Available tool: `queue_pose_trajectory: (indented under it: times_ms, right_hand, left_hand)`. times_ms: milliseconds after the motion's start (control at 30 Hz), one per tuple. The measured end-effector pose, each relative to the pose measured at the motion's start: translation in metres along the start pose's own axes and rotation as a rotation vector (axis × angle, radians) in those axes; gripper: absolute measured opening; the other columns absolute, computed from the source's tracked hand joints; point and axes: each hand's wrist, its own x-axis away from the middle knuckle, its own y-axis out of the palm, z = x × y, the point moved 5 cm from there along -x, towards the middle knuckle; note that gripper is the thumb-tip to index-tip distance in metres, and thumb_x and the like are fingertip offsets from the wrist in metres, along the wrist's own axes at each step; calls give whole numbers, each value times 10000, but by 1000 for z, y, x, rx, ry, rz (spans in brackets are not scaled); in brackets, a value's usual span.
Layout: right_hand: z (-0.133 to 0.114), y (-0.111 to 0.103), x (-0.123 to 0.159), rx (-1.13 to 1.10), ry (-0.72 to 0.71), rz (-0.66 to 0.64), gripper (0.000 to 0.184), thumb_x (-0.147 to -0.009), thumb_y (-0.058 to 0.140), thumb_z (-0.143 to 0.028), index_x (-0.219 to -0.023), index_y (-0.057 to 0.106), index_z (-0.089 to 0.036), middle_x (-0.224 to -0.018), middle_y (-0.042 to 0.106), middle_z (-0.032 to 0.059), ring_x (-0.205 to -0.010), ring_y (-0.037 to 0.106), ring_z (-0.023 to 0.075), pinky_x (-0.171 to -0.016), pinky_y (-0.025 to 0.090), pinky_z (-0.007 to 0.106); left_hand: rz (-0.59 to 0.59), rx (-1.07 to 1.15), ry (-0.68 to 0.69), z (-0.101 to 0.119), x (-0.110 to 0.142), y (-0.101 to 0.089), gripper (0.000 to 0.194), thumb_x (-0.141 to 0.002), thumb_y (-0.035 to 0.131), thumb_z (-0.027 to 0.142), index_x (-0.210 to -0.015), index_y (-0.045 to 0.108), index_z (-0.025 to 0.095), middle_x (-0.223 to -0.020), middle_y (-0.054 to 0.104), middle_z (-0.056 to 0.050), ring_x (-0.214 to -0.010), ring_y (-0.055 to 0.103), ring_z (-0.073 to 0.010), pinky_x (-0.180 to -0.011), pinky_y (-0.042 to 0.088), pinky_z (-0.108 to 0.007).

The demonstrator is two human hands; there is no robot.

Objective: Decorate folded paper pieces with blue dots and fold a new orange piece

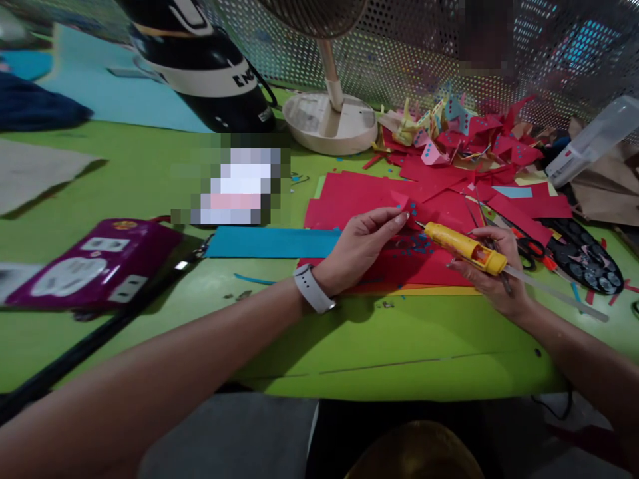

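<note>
Fan [330, 126] behind papers [359, 193]; phone [237, 186] left.

A black-and-white bottle [214, 80] stands near a fan [354, 138], and a purple box [144, 234] lies farther left.

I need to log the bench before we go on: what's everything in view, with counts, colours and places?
Glue gun: one, yellow, in right hand
Paper piece: one, red, at left fingertips
Sheets: several, red, centre
Bits: many, blue, on sheets
Strip: one, blue, left of sheets
Folded shapes: many, mostly red, back right
Container: one, clear, far right
Tray: one, black, right
Power box: one, purple, left
Pixelated item: one, behind strip
Bottle: one, black and white, back
Fan base: one, whitish, back centre
Cloth: one, dark blue, far left
Table: one, green, underneath
Watch: one, pale, left wrist
Left hand, right hand: bare, over table
</note>
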Motion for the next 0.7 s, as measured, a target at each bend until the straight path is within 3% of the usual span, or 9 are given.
queue_pose_trajectory:
  times_ms: [700]
  right_hand:
    - [1,0,1,57,-12,-4,390,-773,776,-427,-1083,586,-285,-946,586,5,-793,590,171,-638,530,332]
  left_hand:
    - [-9,-35,3,-1,0,0,302,-772,794,474,-917,757,212,-923,775,-31,-901,721,-187,-880,579,-344]
